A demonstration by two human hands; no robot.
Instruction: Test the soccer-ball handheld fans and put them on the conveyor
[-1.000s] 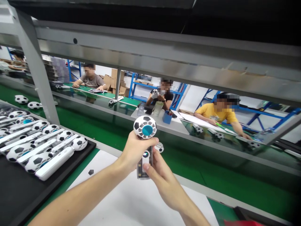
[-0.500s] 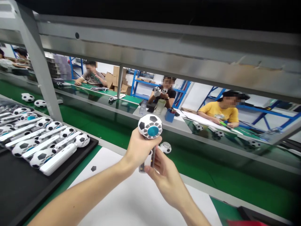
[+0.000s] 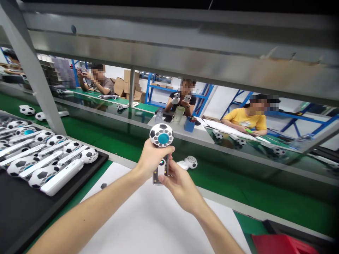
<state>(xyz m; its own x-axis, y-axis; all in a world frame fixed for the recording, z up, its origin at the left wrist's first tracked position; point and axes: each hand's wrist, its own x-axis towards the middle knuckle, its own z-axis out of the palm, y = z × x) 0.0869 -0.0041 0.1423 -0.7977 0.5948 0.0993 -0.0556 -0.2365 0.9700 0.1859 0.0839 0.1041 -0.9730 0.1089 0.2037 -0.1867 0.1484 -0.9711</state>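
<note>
A handheld device with a football-patterned round head and a blue-green centre is held upright over the white sheet. My left hand wraps round its neck just below the head, thumb across the front. Lower down, my right hand grips the handle, with the thumb on its front face. The handle shows a clear casing, a white strip and a small lit display. Part of the handle is hidden by my fingers.
A black tray at left holds several football-headed devices. One more lies on the green belt beyond my hands. A dark pentagon piece rests on the sheet. A red object is at lower right. People sit across the line.
The device and both hands appear slightly further left and higher as the view shifts. The small display on the handle now shows lit. Across the line, the person at left has raised their hands.
</note>
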